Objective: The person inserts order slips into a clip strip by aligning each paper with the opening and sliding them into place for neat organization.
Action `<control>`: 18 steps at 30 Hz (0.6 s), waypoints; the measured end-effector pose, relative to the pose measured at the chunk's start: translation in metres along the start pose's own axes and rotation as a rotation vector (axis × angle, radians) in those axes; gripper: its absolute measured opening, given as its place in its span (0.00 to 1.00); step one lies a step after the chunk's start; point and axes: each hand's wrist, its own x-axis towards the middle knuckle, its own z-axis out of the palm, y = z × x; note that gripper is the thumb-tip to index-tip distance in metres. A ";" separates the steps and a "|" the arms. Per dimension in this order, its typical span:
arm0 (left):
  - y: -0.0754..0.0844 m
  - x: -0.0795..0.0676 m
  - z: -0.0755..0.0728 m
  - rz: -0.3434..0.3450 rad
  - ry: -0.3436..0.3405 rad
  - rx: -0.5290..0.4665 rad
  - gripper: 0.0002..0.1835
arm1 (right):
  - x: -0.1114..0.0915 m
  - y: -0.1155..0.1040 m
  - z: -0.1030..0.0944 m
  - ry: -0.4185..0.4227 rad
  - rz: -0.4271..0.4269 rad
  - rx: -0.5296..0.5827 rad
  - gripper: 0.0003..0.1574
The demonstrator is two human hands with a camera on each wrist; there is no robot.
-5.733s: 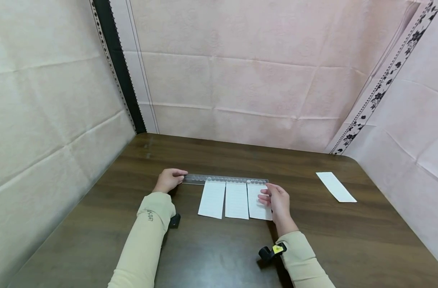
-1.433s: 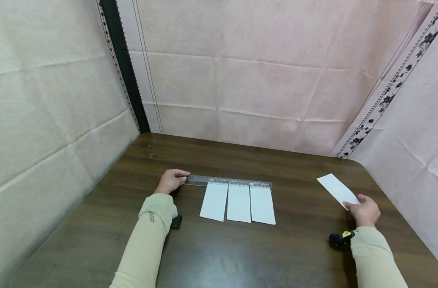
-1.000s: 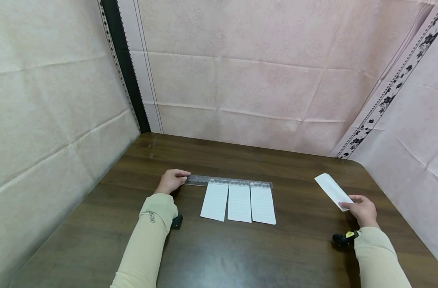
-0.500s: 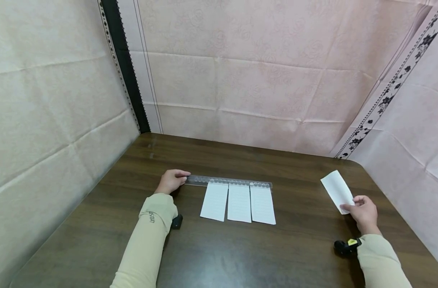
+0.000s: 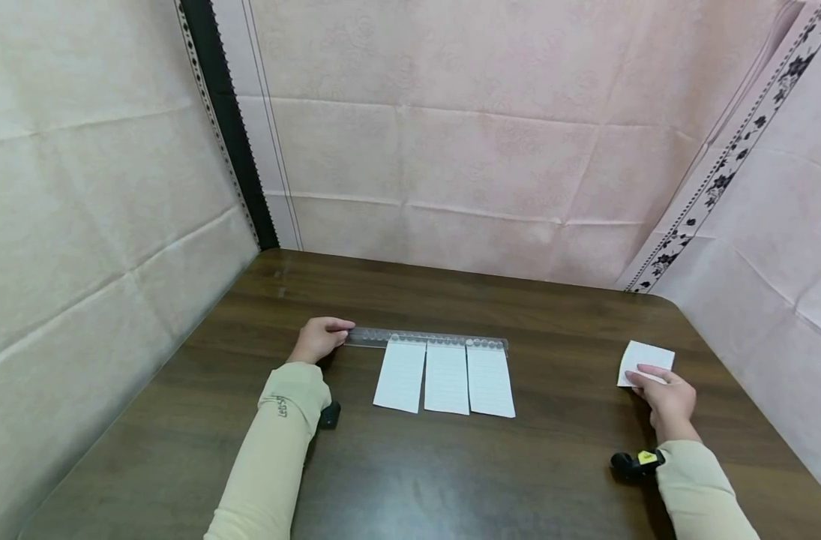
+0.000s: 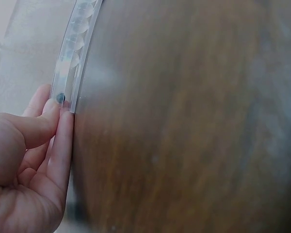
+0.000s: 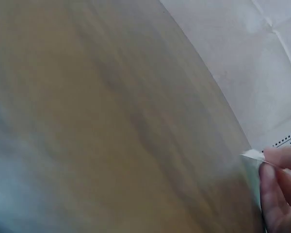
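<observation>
In the head view my left hand pinches the left end of a clear plastic ticket rail. Its row of round clear beads shows in the left wrist view, where my thumb and fingers grip the end of the rail. Three white paper slips hang side by side from the rail toward me, over the brown table. To the right, my right hand pinches a loose white paper slip by its near edge, apart from the rail. Only an edge of that slip appears in the right wrist view.
The brown wooden table has a rounded far right corner. Pale cloth stands behind it and on both sides. A black camera sits on my right wrist.
My right hand left the rail, took hold of the loose slip at the right and turned it, so it now looks shorter and more upright. The left hand kept its hold on the rail.
</observation>
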 end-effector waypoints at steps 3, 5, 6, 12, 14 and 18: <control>0.001 -0.001 0.000 0.015 0.001 0.004 0.12 | -0.003 0.002 0.003 0.000 0.057 0.134 0.23; 0.002 -0.002 -0.001 0.023 0.000 0.007 0.12 | -0.005 0.003 0.005 0.001 0.082 0.179 0.23; 0.003 -0.002 -0.001 0.020 -0.001 0.006 0.12 | -0.007 0.003 0.007 0.006 0.095 0.188 0.22; 0.005 -0.004 -0.002 0.000 -0.008 0.004 0.12 | -0.018 -0.005 0.019 -0.014 0.133 0.220 0.40; 0.004 -0.003 -0.001 0.004 -0.005 0.006 0.12 | -0.022 -0.007 0.023 -0.028 0.137 0.231 0.45; 0.005 -0.003 -0.001 0.017 -0.006 0.014 0.12 | -0.032 -0.011 0.032 -0.045 0.149 0.250 0.46</control>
